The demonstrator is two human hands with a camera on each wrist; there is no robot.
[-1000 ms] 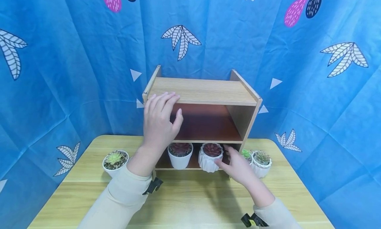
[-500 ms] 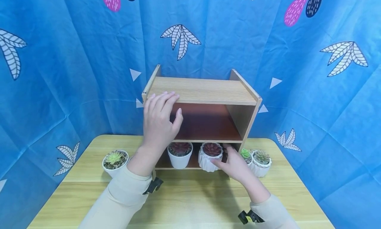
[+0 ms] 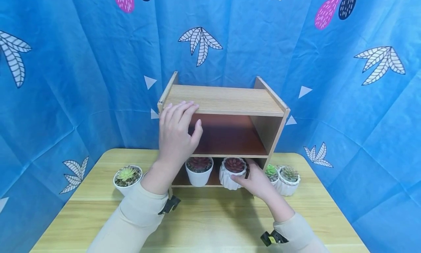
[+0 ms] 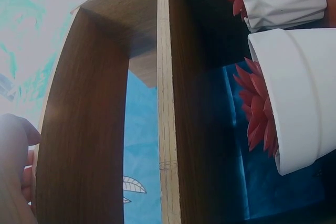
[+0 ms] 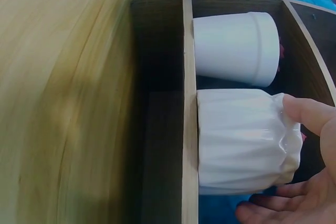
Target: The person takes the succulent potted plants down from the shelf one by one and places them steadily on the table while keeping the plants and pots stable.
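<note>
In the head view, my right hand (image 3: 257,180) is at a ribbed white potted succulent (image 3: 232,176) with dark red leaves, on the shelf unit's lower level. The right wrist view shows the thumb on the rim of this ribbed pot (image 5: 247,140) and curled fingers (image 5: 278,203) along its side. Left of it stands a smooth white potted succulent (image 3: 199,174), also red-leaved. My left hand (image 3: 177,136) rests on the front edge of the top board of the wooden shelf unit (image 3: 227,99), fingers extended over it and thumb held apart.
A potted green succulent (image 3: 127,178) stands on the table (image 3: 204,223) left of the shelf. Two more pots, one with a bright green plant (image 3: 272,172) and one with a greyish succulent (image 3: 288,180), stand at its right. Blue patterned cloth (image 3: 115,63) surrounds the table.
My right hand has shifted slightly left and closed in on the ribbed pot, its thumb now across the front. The pots and my left hand have not visibly moved.
</note>
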